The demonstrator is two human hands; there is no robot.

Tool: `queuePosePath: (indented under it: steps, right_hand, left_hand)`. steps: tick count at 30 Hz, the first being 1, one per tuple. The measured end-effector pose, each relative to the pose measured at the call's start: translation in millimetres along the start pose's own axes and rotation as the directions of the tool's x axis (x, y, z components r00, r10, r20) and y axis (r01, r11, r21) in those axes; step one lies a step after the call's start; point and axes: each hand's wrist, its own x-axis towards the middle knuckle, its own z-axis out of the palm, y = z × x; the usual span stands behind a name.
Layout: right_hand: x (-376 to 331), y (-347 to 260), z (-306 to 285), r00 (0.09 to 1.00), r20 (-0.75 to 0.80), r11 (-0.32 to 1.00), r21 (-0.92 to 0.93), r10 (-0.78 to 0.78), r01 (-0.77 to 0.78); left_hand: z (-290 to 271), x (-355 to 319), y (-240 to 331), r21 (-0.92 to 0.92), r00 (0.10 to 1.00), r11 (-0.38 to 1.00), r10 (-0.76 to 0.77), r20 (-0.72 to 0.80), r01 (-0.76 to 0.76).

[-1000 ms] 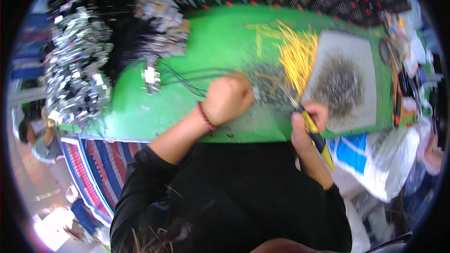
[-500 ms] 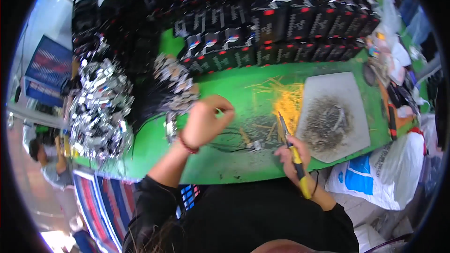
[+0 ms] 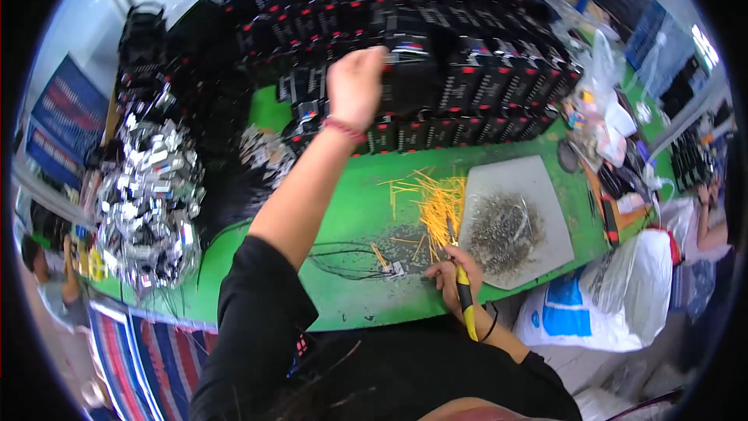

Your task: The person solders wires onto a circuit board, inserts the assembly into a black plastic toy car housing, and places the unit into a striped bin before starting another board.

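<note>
My left hand (image 3: pixel 357 90), arm stretched forward, is at the stacked black boxes. Its bent fingers are closed on the upper left edge of one black box (image 3: pixel 413 82) with a silver piece on top; the fingertips are partly hidden. Low on the right, my right hand (image 3: pixel 460 277) is closed around a slim pointed tool (image 3: pixel 465 296) with a yellow and black handle. The tool points away from me toward a heap of thin yellow sticks (image 3: pixel 442 206). Left of that hand, a loop of thin black cord (image 3: pixel 343 248) lies on the green table with a small silver piece at its end.
A grey board (image 3: pixel 557 238) holding dark bits lies right of the yellow sticks. Shiny silver pieces (image 3: pixel 148 210) are piled at the left, beside black cords. Rows of black boxes line the back. A white bag (image 3: pixel 600 308) is at the right; a person (image 3: pixel 51 281) is far left.
My left hand has moved forward from above the table to the black boxes. My right hand keeps hold of the pointed tool. The view has shifted.
</note>
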Motion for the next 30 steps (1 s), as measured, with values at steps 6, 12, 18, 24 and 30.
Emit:
queuePosePath:
  steps: [6, 12, 18, 24, 30]
  right_hand:
    - [10.5, -8.8, 3.3, 0.998, 0.059, 0.997, -0.064, -0.027, 0.031]
    - [17.6, -27.9, -7.0, 0.996, -0.060, 0.997, -0.052, -0.065, 0.062]
    - [58.6, -108.1, -51.5, 0.898, -0.136, 0.878, -0.313, -0.418, 0.362]
    - [157.5, -191.1, -33.3, 0.761, 0.351, 0.452, -0.641, -0.546, 0.620]
    - [220.0, -196.0, 9.6, 0.642, 0.698, 0.355, -0.540, -0.317, 0.763]
  left_hand:
    - [-74.3, 6.1, 34.9, -0.096, 0.993, 0.994, 0.052, 0.107, -0.042]
    - [-128.7, -33.8, 92.3, 0.459, 0.671, 0.490, 0.518, 0.531, -0.741]
    - [-154.8, -68.6, 107.5, 0.275, 0.362, 0.243, 0.489, 0.794, -0.930]
    - [-167.6, -101.4, 117.9, 0.088, 0.105, 0.065, 0.345, 0.933, -0.994]
    - [-163.1, -128.3, 125.1, -0.087, -0.099, -0.049, 0.410, 0.906, -0.995]
